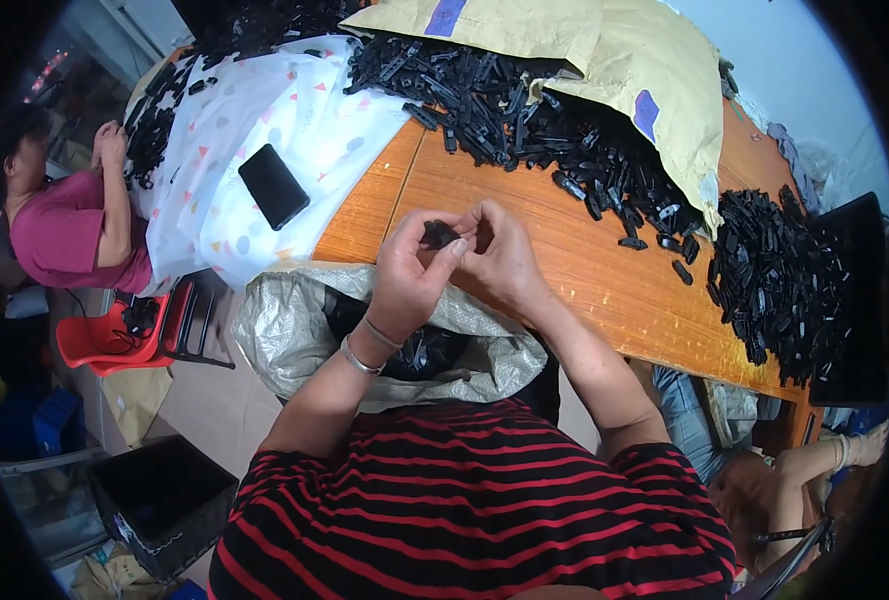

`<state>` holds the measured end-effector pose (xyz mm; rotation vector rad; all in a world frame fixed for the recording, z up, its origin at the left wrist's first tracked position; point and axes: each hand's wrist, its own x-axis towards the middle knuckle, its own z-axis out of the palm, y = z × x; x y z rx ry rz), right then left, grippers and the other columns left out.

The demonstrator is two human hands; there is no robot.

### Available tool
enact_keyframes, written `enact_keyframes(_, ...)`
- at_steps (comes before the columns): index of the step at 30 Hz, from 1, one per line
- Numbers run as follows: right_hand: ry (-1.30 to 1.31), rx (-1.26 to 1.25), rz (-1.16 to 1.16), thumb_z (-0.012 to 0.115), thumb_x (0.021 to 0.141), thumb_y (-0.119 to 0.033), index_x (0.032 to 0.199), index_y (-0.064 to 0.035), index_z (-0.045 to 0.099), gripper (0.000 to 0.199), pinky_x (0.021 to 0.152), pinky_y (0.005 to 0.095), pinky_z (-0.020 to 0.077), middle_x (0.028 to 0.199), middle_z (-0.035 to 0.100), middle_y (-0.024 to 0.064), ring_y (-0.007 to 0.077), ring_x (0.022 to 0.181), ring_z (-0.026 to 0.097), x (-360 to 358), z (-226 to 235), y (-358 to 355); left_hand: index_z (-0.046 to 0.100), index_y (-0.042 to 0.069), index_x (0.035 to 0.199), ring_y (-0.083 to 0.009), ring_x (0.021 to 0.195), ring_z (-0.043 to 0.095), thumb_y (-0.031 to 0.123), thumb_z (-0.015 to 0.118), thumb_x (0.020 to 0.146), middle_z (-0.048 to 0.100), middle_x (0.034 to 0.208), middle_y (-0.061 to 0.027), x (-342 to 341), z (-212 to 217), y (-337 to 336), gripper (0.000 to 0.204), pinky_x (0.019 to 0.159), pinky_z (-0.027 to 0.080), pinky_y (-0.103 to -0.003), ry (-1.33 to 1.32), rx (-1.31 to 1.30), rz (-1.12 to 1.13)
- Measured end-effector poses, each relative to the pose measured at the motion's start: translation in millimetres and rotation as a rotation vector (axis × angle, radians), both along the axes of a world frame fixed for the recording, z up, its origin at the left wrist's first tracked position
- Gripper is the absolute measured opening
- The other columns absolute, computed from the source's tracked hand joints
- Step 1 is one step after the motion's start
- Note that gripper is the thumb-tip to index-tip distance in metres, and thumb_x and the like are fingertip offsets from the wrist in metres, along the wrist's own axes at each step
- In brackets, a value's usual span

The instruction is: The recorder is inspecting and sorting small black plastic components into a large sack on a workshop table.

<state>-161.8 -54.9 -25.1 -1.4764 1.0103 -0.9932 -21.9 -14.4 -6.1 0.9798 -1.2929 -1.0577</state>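
Both my hands meet over the near edge of the wooden table, above an open woven sack. My left hand (414, 272), with a bracelet at its wrist, is closed round a small black plastic part (439, 234). My right hand (507, 258) touches it from the right, its thumb and fingers pinched together at the part's edge. Whether those fingertips hold a second piece is hidden. Below my forearms, the pale woven sack (274, 325) gapes with black contents (426, 352) inside.
Heaps of black plastic parts (484, 105) cover the table (464, 190), some under brown paper sacks (654, 60). Another pile (774, 270) lies right. A phone (273, 187) rests on white sheeting (219, 150). Another person (74, 230) sits left, near a red chair (104, 340) and black crate (164, 505).
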Motion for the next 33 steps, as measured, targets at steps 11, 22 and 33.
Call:
enact_keyframes(11, 0.685, -0.391, -0.184, 0.068, 0.084, -0.019, 0.097, -0.0028, 0.067, 0.021, 0.067, 0.0335, 0.0514, 0.077, 0.068, 0.0165, 0.0256, 0.071, 0.067, -59, 9, -79, 0.062, 0.004, 0.107, -0.0294, 0.077, 0.063, 0.009, 0.064, 0.084, 0.062, 0.082, -0.0123, 75, 21, 21, 0.024, 0.068, 0.049, -0.034, -0.931, -0.142, -0.14)
enact_keyframes(22, 1.144, -0.476, -0.205, 0.065, 0.084, -0.027, 0.09, -0.0042, 0.056, 0.025, 0.064, 0.0486, 0.0511, 0.076, 0.065, 0.0221, 0.0406, 0.073, 0.064, -61, 0, -115, 0.06, 0.006, 0.103, -0.0324, 0.102, 0.054, 0.004, 0.066, 0.077, 0.059, 0.097, -0.0116, 18, -41, -173, 0.027, 0.084, 0.048, -0.04, -1.072, -0.528, 0.025)
enact_keyframes(33, 1.024, -0.618, -0.173, 0.058, 0.087, -0.011, 0.094, -0.0058, 0.053, 0.01, 0.063, 0.0482, 0.0489, 0.083, 0.063, 0.0215, 0.0433, 0.072, 0.061, -107, -18, -78, 0.063, 0.009, 0.1, -0.0266, 0.092, 0.053, 0.009, 0.071, 0.073, 0.056, 0.092, -0.0072, 4, -46, -138, 0.029, 0.076, 0.047, -0.037, -1.178, -0.615, -0.061)
